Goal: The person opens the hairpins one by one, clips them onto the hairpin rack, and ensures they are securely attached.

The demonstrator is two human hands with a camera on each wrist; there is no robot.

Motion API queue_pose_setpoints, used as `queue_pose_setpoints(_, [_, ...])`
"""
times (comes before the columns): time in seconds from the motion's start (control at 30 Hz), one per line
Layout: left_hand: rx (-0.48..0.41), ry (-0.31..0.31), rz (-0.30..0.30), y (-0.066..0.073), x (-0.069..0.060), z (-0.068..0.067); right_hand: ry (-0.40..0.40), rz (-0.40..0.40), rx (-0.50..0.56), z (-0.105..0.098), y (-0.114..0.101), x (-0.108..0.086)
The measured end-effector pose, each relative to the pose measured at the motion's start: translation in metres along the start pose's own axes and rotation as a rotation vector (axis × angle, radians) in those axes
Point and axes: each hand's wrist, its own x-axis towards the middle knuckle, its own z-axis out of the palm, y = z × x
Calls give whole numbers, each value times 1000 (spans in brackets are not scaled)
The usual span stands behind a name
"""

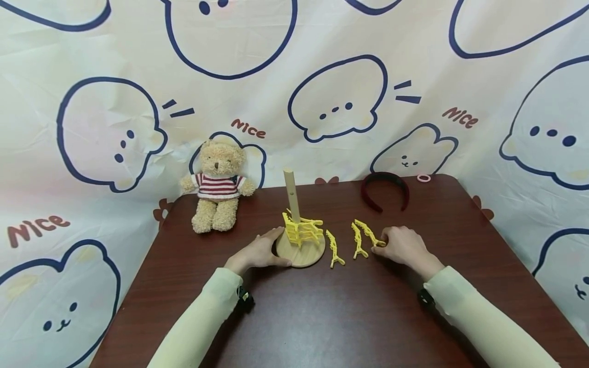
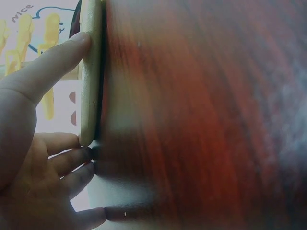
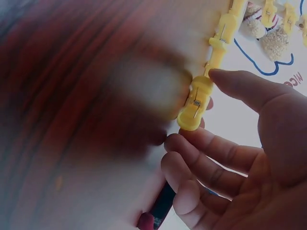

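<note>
A wooden stand (image 1: 299, 256) has a round base and an upright post, with several yellow hair clips (image 1: 301, 232) around the post's lower part. My left hand (image 1: 261, 250) holds the base rim, the thumb at the near edge (image 2: 90, 96) and fingers at the far left side. Three more yellow clips lie on the table right of the stand. One lone clip (image 1: 333, 249) is nearest the base; another clip (image 1: 358, 240) lies farther right. My right hand (image 1: 405, 248) pinches the forked end of the rightmost hair clip (image 3: 197, 103) between thumb and index finger. Small metal springs show on it.
A teddy bear (image 1: 215, 186) in a striped shirt sits at the table's back left. A dark red headband (image 1: 368, 197) and a small pink ring (image 1: 424, 178) lie at the back right. Behind the brown table (image 1: 313, 317) hangs a cartoon-printed cloth (image 1: 230, 102).
</note>
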Motion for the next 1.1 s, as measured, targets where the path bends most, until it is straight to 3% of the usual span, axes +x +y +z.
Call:
queue_pose_setpoints(0.47, [-7,-6,-10,2,-1,-1,-11,1,-21,2,2,2])
queue_pose_setpoints(1.1, [-3,4,-1,0,0,0,161,-87,103,-14,10,-3])
